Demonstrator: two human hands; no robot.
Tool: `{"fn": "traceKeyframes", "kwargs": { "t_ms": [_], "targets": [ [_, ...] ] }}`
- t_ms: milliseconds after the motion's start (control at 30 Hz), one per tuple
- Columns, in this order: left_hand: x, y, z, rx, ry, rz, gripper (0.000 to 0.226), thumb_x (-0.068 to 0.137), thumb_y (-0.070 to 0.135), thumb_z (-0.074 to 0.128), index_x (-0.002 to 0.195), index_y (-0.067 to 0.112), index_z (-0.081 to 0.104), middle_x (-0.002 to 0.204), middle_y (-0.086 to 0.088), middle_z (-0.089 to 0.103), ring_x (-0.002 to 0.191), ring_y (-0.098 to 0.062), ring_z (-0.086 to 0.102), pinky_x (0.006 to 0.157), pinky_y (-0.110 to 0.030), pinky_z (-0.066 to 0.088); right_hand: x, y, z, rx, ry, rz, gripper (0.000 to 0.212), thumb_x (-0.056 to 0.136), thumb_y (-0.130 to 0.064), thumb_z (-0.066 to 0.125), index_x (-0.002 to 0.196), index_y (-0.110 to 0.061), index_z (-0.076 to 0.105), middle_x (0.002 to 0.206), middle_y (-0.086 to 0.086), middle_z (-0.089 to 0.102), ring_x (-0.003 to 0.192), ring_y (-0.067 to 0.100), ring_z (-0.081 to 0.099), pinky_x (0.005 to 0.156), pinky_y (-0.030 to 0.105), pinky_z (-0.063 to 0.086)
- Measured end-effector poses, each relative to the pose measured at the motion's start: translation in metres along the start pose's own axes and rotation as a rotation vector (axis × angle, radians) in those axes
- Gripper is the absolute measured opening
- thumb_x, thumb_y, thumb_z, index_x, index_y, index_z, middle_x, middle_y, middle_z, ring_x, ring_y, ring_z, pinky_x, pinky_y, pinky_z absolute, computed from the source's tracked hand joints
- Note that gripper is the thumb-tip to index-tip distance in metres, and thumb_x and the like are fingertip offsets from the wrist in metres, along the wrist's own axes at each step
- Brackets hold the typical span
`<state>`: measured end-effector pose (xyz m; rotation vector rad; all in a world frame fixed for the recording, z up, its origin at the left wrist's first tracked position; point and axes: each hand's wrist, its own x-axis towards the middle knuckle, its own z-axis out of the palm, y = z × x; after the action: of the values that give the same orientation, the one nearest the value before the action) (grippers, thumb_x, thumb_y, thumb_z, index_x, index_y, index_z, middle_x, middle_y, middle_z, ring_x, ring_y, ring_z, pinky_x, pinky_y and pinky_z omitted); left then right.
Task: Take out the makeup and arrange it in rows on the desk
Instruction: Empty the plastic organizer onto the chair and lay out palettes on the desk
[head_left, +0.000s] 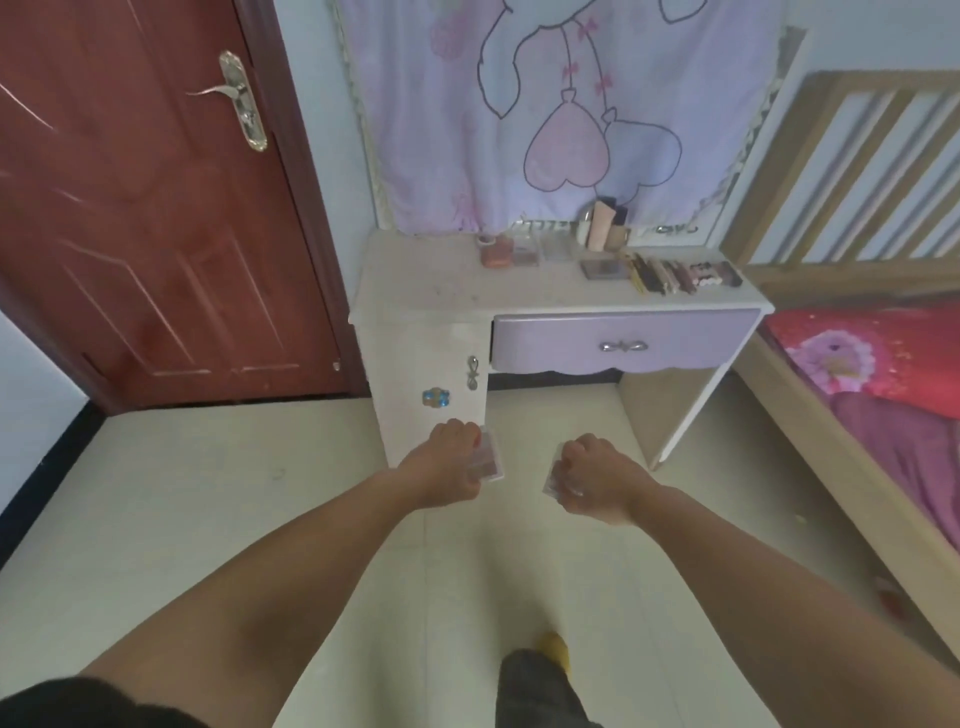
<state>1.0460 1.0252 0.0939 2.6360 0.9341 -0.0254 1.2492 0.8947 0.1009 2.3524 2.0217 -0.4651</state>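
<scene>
My left hand (447, 462) grips a clear flat makeup case (487, 460) with reddish-pink contents. A second clear case (555, 475), mostly hidden by curled fingers, is held in my right hand (597, 475). Both hands hang over the floor, short of the white desk (415, 291). On the desk's back stand an orange compact (497, 255), clear cases (525, 253), upright tubes and bottles (605, 223), a dark palette (602, 268) and a row of pencils and sticks (675, 275).
The desk has a shut purple drawer (623, 345) and a side cabinet door (431, 384). A red door (156, 208) stands on the left, a bed (872, 364) with red bedding on the right. A printed cloth (545, 104) hangs behind the desk.
</scene>
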Motion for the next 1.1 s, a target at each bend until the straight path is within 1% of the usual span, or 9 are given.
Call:
{"fn": "traceKeyframes", "kwargs": {
  "t_ms": [167, 300, 433, 600, 700, 800, 867, 967, 1100],
  "targets": [
    [0.129, -0.005, -0.024, -0.046, 0.01, -0.058, 0.046, 0.082, 0.026, 0.06, 0.119, 0.007, 0.041, 0.121, -0.011, 0.042, 0.109, -0.027, 0.04, 0.092, -0.031, 0.036, 0.109, 0.079, -0.053, 0.009, 0.009, -0.046, 0.03, 0.085, -0.037, 0.052, 0.103, -0.013, 0.051, 0.109, 0.006, 0.049, 0.106, 0.024, 0.046, 0.085, 0.034, 0.046],
    [0.212, -0.02, -0.04, -0.073, 0.022, -0.079, 0.049, 0.083, 0.028, 0.062, 0.122, 0.007, 0.04, 0.122, -0.011, 0.042, 0.112, -0.027, 0.039, 0.094, -0.029, 0.031, 0.195, 0.13, -0.086, -0.021, -0.015, -0.085, 0.023, 0.081, -0.042, 0.057, 0.086, -0.023, 0.045, 0.095, 0.0, 0.044, 0.096, 0.022, 0.047, 0.073, 0.028, 0.04],
    [0.294, -0.046, -0.052, -0.091, 0.005, -0.093, 0.052, 0.082, 0.028, 0.063, 0.124, 0.008, 0.039, 0.123, -0.011, 0.041, 0.112, -0.027, 0.039, 0.093, -0.03, 0.034, 0.277, 0.162, -0.102, -0.013, -0.062, -0.118, 0.025, 0.079, -0.043, 0.058, 0.076, -0.03, 0.036, 0.093, -0.003, 0.04, 0.096, 0.021, 0.046, 0.08, 0.033, 0.046],
    [0.401, -0.079, -0.067, -0.073, -0.041, -0.052, 0.053, 0.081, 0.027, 0.065, 0.124, 0.008, 0.039, 0.124, -0.011, 0.041, 0.114, -0.028, 0.04, 0.093, -0.034, 0.038, 0.372, 0.194, -0.112, 0.001, -0.045, -0.055, 0.024, 0.083, -0.042, 0.053, 0.087, -0.021, 0.042, 0.099, 0.002, 0.047, 0.096, 0.024, 0.047, 0.084, 0.036, 0.047],
    [0.457, -0.094, -0.077, -0.059, -0.106, -0.026, 0.053, 0.08, 0.023, 0.063, 0.125, 0.009, 0.039, 0.125, -0.013, 0.041, 0.115, -0.029, 0.04, 0.092, -0.035, 0.038, 0.419, 0.212, -0.118, 0.041, -0.003, -0.02, 0.018, 0.085, -0.036, 0.048, 0.088, -0.018, 0.047, 0.096, 0.003, 0.049, 0.092, 0.026, 0.05, 0.078, 0.035, 0.047],
    [0.501, -0.1, -0.078, -0.078, -0.154, -0.019, 0.051, 0.081, 0.022, 0.061, 0.124, 0.008, 0.039, 0.124, -0.013, 0.041, 0.115, -0.029, 0.039, 0.093, -0.036, 0.04, 0.457, 0.229, -0.126, 0.058, 0.002, -0.014, 0.02, 0.087, -0.034, 0.046, 0.091, -0.015, 0.05, 0.099, 0.005, 0.05, 0.091, 0.026, 0.05, 0.076, 0.036, 0.047],
    [0.525, -0.1, -0.075, -0.065, -0.18, 0.014, 0.045, 0.083, 0.021, 0.059, 0.122, 0.009, 0.041, 0.124, -0.013, 0.041, 0.115, -0.03, 0.04, 0.093, -0.036, 0.039, 0.479, 0.242, -0.126, 0.002, -0.039, -0.028, 0.023, 0.09, -0.033, 0.042, 0.095, -0.013, 0.05, 0.103, 0.008, 0.05, 0.094, 0.029, 0.049, 0.077, 0.038, 0.046],
    [0.553, -0.1, -0.066, -0.02, -0.18, 0.09, 0.04, 0.085, 0.019, 0.056, 0.12, 0.005, 0.045, 0.124, -0.015, 0.042, 0.115, -0.031, 0.039, 0.091, -0.031, 0.029, 0.506, 0.26, -0.124, -0.059, -0.064, -0.089, 0.025, 0.092, -0.032, 0.039, 0.099, -0.011, 0.051, 0.107, 0.011, 0.051, 0.097, 0.031, 0.05, 0.08, 0.039, 0.046],
    [0.568, -0.105, -0.049, 0.087, -0.19, 0.064, 0.049, 0.081, 0.027, 0.06, 0.123, 0.01, 0.04, 0.127, -0.012, 0.04, 0.119, -0.029, 0.037, 0.097, -0.033, 0.031, 0.522, 0.276, -0.112, -0.132, -0.093, -0.187, 0.029, 0.092, -0.032, 0.038, 0.105, -0.011, 0.053, 0.111, 0.011, 0.051, 0.098, 0.032, 0.051, 0.078, 0.037, 0.043]
  ]
}}
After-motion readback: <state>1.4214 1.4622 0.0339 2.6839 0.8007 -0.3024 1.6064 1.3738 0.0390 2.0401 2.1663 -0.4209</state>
